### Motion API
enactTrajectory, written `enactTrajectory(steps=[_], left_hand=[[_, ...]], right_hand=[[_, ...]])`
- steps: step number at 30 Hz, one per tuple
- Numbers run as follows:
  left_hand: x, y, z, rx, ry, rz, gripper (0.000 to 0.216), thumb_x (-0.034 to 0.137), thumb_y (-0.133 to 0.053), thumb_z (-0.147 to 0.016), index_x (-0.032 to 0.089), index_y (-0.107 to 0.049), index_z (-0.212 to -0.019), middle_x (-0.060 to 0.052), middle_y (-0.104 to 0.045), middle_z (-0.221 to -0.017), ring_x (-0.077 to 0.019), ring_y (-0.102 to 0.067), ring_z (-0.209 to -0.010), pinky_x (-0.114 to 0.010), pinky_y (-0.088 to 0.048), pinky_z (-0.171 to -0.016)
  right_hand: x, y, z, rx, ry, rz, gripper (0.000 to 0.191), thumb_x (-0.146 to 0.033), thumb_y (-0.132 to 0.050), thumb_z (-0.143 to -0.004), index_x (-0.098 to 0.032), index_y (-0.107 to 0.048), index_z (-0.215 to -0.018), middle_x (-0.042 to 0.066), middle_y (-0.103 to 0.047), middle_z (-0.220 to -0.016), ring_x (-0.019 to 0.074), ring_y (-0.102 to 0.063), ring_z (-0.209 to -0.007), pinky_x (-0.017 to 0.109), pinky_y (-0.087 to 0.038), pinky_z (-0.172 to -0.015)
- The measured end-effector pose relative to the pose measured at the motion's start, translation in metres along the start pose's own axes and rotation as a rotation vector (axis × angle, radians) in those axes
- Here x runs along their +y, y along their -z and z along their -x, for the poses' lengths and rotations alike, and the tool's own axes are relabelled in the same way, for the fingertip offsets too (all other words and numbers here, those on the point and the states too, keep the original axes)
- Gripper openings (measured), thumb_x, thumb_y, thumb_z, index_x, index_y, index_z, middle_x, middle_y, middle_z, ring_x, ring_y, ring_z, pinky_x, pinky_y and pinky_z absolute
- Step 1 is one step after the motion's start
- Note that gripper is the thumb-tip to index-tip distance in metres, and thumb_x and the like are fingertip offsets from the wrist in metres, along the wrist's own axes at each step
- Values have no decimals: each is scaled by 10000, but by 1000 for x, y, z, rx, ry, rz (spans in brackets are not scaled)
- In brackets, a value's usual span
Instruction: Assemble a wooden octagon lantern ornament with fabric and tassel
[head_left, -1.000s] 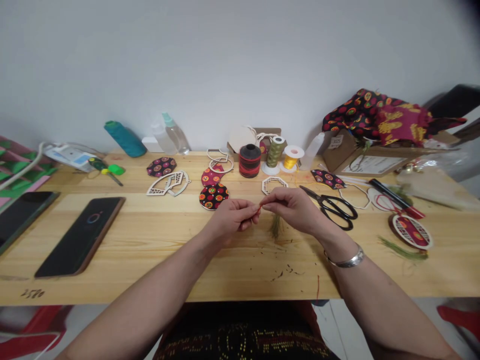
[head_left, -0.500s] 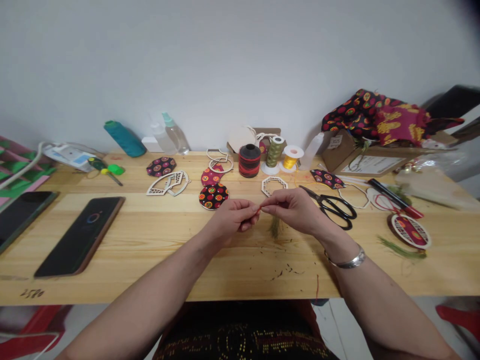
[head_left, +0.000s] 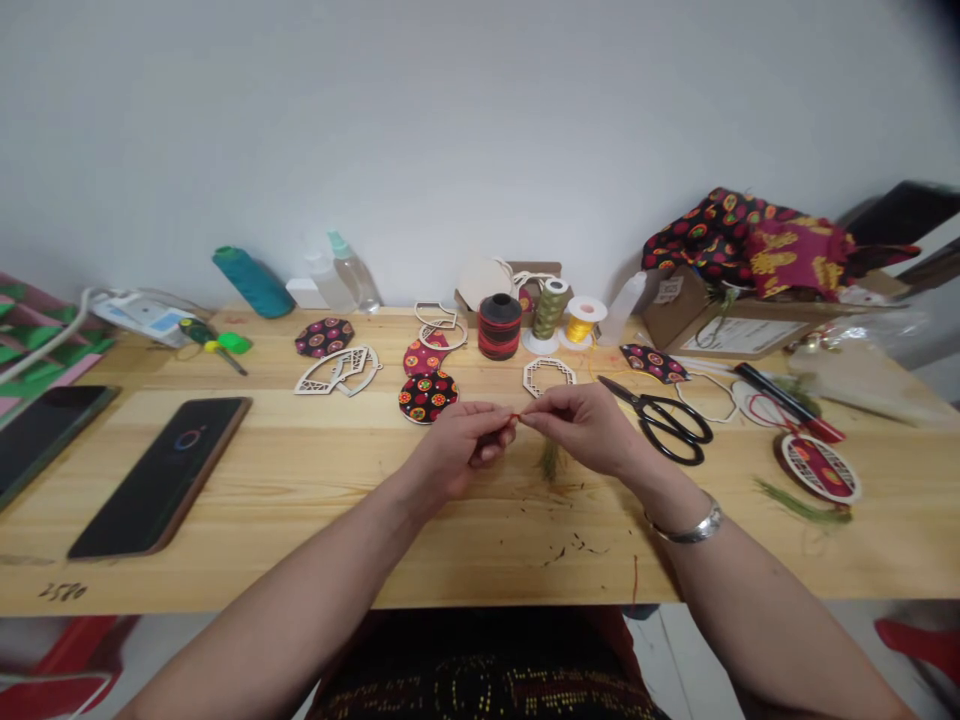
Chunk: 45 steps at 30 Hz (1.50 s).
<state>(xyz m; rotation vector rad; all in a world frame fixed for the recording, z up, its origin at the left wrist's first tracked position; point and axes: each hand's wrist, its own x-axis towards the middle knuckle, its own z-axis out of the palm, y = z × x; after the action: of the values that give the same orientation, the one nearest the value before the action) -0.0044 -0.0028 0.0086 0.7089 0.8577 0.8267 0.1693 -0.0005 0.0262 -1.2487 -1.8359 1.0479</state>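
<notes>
Fingertip to fingertip above the middle of the table, my left hand (head_left: 469,440) and my right hand (head_left: 581,425) both pinch a short bit of red cord (head_left: 515,417). Most of the cord is hidden by the fingers. A green thread tassel (head_left: 550,459) shows just below my right hand; whether it joins the cord I cannot tell. Behind the right hand lies an octagonal wooden lattice frame (head_left: 549,376). Black-handled scissors (head_left: 671,425) rest to its right. Beyond my left hand sits a round patterned fabric piece (head_left: 428,397).
Thread spools stand at the back, including a red and black one (head_left: 499,327), a green one (head_left: 551,310) and a yellow one (head_left: 582,320). A phone (head_left: 161,478) lies at left. A finished-looking oval ornament (head_left: 823,467) and a cardboard box (head_left: 720,320) are at right.
The view has shifted slightly. Both hands stay together at nearly the same spot, with the fingertips moved a little and still pinching the red cord.
</notes>
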Motion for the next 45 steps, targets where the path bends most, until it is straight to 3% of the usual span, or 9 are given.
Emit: enactTrajectory(steps=[5,9,18,26,30,35,40,45], left_hand=[[-2,0,-3,134,-111,73,216,267,-760,-633,104,-707,-764,-38,-639,-667,-6,-393,-394,-150,-159,-360],[-6,-8,-2,146,-169,81,274,254,-806,-591,133,-725,-822,-47,-668,-765,-11,-404,-431,-160,-193,-374],[-6,-23,5,146,-239,100,279,265,-815,-587,144,-734,-825,41,-494,-538,-20,-349,-432,-162,-184,-396],[-10,-38,2,281,-223,184,352,275,-839,-525,130,-717,-821,65,-463,-517,-13,-323,-413,-164,-155,-385],[-14,-39,-1,269,-203,251,336,265,-832,-539,120,-704,-815,48,-525,-594,-6,-338,-421,-165,-166,-379],[-14,-35,0,225,-180,292,298,261,-805,-589,124,-692,-828,59,-493,-578,-8,-326,-421,-166,-167,-385],[-17,-31,0,218,-208,300,243,272,-790,-610,131,-683,-776,69,-441,-517,-24,-331,-435,-174,-172,-395],[-19,-27,0,235,-233,294,228,258,-786,-612,123,-692,-770,67,-439,-483,-29,-327,-432,-178,-180,-402]], right_hand=[[-1,-8,-3,122,-218,-359,173,-330,-702,-663,-157,-706,-673,-34,-548,-517,62,-375,-468,221,-278,-447],[2,-14,-4,90,-345,-655,240,-369,-744,-613,-144,-672,-655,-67,-446,-470,33,-264,-397,213,-140,-382],[3,-17,-3,23,-382,-920,281,-340,-791,-559,-126,-616,-606,-71,-400,-483,30,-259,-431,186,-113,-386],[9,-24,-6,106,-336,-885,256,-350,-756,-588,-132,-623,-607,-77,-389,-474,35,-249,-417,200,-137,-383],[9,-30,-6,238,-282,-714,211,-348,-722,-627,-145,-678,-661,-63,-435,-472,56,-289,-427,213,-188,-395],[4,-33,-3,341,-165,-501,166,-325,-701,-666,-161,-696,-638,-29,-543,-532,89,-427,-512,234,-354,-499],[1,-35,-1,361,-114,-364,163,-331,-684,-689,-173,-716,-664,15,-662,-622,132,-538,-571,270,-438,-571],[2,-38,0,360,-111,-360,163,-331,-681,-690,-174,-716,-666,24,-684,-633,144,-573,-573,274,-466,-574]])
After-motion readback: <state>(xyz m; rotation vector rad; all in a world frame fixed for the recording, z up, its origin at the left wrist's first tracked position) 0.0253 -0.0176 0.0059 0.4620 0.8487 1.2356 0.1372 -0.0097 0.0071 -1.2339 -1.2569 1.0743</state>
